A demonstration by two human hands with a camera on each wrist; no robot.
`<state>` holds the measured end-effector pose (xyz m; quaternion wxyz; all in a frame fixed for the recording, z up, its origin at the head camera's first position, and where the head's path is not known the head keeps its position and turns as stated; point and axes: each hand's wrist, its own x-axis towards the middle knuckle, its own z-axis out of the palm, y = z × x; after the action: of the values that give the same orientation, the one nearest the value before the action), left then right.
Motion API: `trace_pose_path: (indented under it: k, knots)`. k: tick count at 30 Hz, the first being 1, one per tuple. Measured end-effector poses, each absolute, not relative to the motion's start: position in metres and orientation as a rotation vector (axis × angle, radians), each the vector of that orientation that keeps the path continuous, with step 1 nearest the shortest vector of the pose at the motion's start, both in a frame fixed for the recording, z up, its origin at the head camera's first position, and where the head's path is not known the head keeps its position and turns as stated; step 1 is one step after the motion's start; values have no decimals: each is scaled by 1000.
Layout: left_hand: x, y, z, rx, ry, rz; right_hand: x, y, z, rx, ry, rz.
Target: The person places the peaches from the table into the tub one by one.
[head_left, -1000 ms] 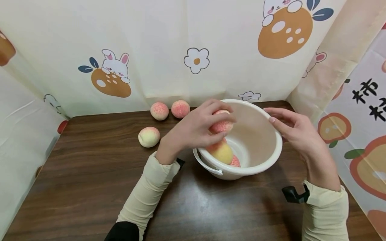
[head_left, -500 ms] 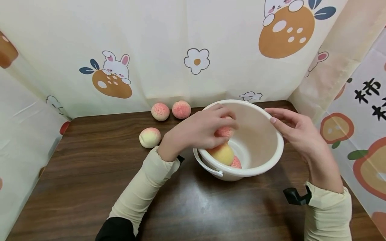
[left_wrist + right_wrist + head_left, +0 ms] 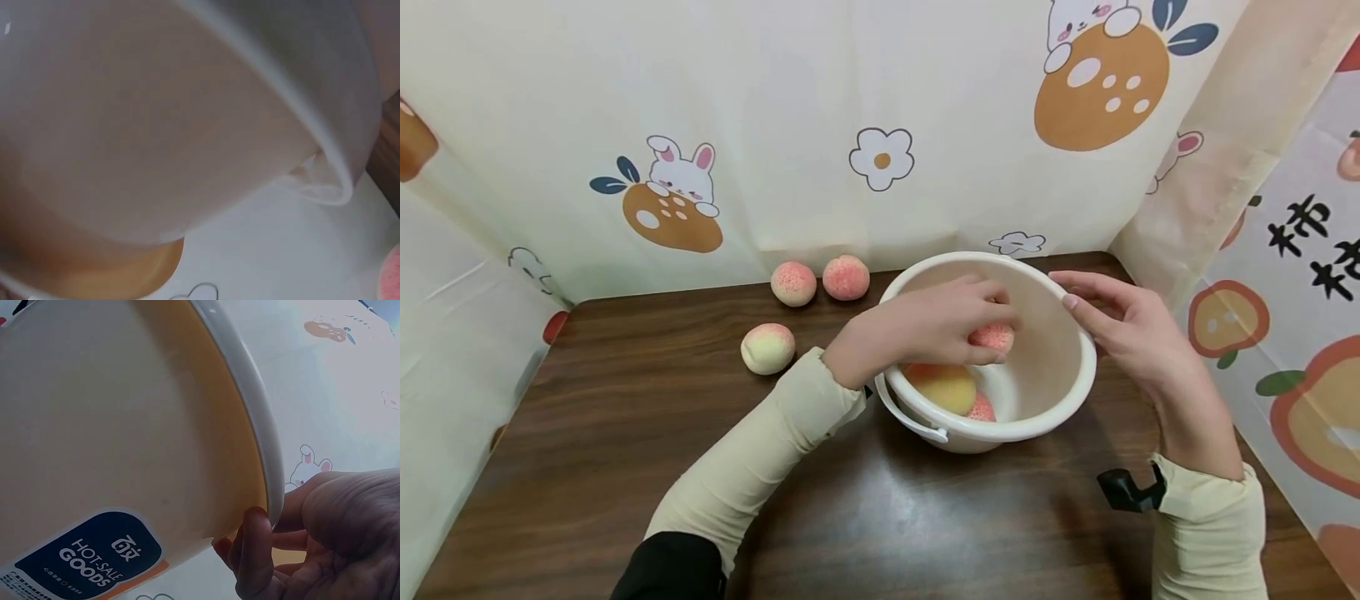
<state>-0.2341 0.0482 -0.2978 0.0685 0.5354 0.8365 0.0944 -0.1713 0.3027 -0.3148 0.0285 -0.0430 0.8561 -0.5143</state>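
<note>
A speckled pink peach [image 3: 992, 337] is pinched between the thumb and curled fingers of the left hand [image 3: 942, 323], inside the mouth of the white bucket [image 3: 1054, 423]; whether anything is touched beneath it cannot be told. The bucket's rim is gripped at the far right by the thumb and fingers of the right hand [image 3: 1118, 329]. For good handling, the rim is best steadied lightly, without being pulled over, while the peach is kept low and clear of the wall. A gentle loosening of the fingers near the bottom seems safer than a drop, since fruit could be bruised or knocked. Within the bucket, a yellow-and-red fruit [image 3: 943, 390] and a smaller pink one [image 3: 982, 408] are gathered at the near left. Outside, three peaches [image 3: 768, 348] are set apart on the dark wooden table [image 3: 887, 525], which is backed by a printed curtain [image 3: 790, 167].
</note>
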Motion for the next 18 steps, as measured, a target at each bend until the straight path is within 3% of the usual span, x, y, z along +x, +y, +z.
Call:
trace_pose_path:
  k: [18]
  knots:
    - [-243,76,-320,1610,2319,19,-169,304,-324,-125,2548,-1734]
